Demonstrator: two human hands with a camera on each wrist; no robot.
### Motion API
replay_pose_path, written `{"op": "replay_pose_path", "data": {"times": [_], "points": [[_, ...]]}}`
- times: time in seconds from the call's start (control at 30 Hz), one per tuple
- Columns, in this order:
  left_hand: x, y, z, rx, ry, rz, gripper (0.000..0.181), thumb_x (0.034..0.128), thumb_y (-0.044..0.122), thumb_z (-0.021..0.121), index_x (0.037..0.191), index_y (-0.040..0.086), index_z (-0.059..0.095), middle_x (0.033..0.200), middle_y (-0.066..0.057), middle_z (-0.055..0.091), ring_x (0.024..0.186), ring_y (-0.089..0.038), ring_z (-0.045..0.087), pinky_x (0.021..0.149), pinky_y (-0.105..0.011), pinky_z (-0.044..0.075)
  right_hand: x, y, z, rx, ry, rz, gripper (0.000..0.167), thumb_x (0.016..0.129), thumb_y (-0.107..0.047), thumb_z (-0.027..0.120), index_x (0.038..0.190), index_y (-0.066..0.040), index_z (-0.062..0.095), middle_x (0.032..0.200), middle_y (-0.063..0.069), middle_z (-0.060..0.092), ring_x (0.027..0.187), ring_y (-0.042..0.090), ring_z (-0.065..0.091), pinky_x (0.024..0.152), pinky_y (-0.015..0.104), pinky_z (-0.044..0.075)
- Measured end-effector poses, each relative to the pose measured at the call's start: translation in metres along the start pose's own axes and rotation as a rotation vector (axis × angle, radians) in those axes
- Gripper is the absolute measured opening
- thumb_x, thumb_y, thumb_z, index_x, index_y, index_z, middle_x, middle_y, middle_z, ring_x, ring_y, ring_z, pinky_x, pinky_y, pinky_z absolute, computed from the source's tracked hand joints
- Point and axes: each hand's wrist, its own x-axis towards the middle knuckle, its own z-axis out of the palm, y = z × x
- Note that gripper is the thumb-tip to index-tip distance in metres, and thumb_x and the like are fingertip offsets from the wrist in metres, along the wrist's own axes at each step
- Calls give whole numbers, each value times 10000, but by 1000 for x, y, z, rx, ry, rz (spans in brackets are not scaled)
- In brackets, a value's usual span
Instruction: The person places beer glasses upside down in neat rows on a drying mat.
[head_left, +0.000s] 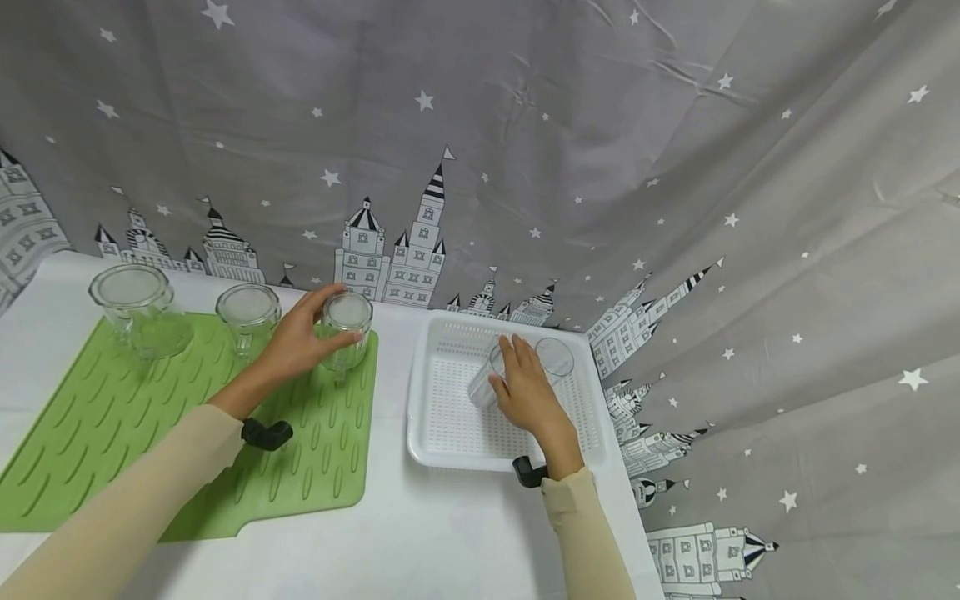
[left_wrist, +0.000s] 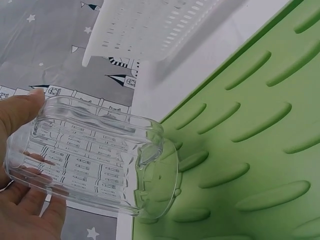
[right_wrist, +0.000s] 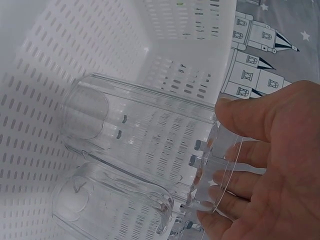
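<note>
1. Glass mug (left_wrist: 90, 165), clear: left of the white basket (head_left: 450, 425); long axis vertical, handle toward wearer; left hand (head_left: 296, 340) grips its upper end.
2. Drinking glass (right_wrist: 140, 125), clear, straight-sided: inside basket; mouth upward; right hand (head_left: 531, 396) grips its rim.

A clear glass (right_wrist: 135, 117) is held near its rim by the right hand (right_wrist: 270, 170), in a white slotted basket (right_wrist: 35, 100). A second glass (right_wrist: 107, 197) is set close beside it, though whether the two touch cannot be told. Behind, a grey castle-printed curtain (right_wrist: 305, 60) is seen.
</note>
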Motion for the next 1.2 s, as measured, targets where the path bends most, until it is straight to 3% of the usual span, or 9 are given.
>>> {"op": "replay_pose_path", "data": {"times": [0.17, 0.43, 0.67, 0.97, 1.2], "points": [[1, -1, -2, 27, -24, 0, 899, 942, 249, 858, 1676, 104, 360, 1691, -257, 401, 1537, -514, 402, 1284, -696, 354, 0, -1, 0, -4, -9, 9, 671, 1132, -263, 547, 1688, -4, 276, 1770, 281, 223, 1663, 477, 209, 1385, 612, 227], [0, -3, -5, -10, -44, -19, 942, 949, 226, 850, 1699, 89, 297, 1712, -268, 362, 1553, -517, 371, 1290, -705, 335, 1, -3, 2, 1, -8, 11, 692, 1123, -257, 565, 1695, -8, 266, 1771, 287, 218, 1668, 474, 199, 1377, 622, 241], [-4, -2, -7, -52, -34, 11, 957, 936, 197, 860, 1688, 38, 289, 1700, -276, 376, 1565, -507, 369, 1306, -684, 326, 1, -3, 2, 8, -3, 22, 685, 1128, -264, 557, 1696, -13, 268, 1773, 282, 216, 1671, 466, 197, 1379, 618, 240], [-18, 1, -18, -57, 11, 67, 957, 930, 155, 864, 1689, 36, 294, 1702, -263, 382, 1574, -500, 365, 1283, -678, 348, 0, -4, 1, 17, -4, 18, 685, 1119, -240, 569, 1688, 4, 278, 1768, 292, 222, 1665, 475, 205, 1374, 629, 242], [-41, 13, -22, -25, 23, 58, 937, 934, 187, 864, 1690, 84, 320, 1723, -212, 373, 1585, -460, 374, 1280, -629, 360, 0, -4, 0, 18, -11, 21, 689, 1127, -262, 559, 1697, -12, 264, 1778, 275, 206, 1673, 462, 192, 1379, 619, 240]]}}
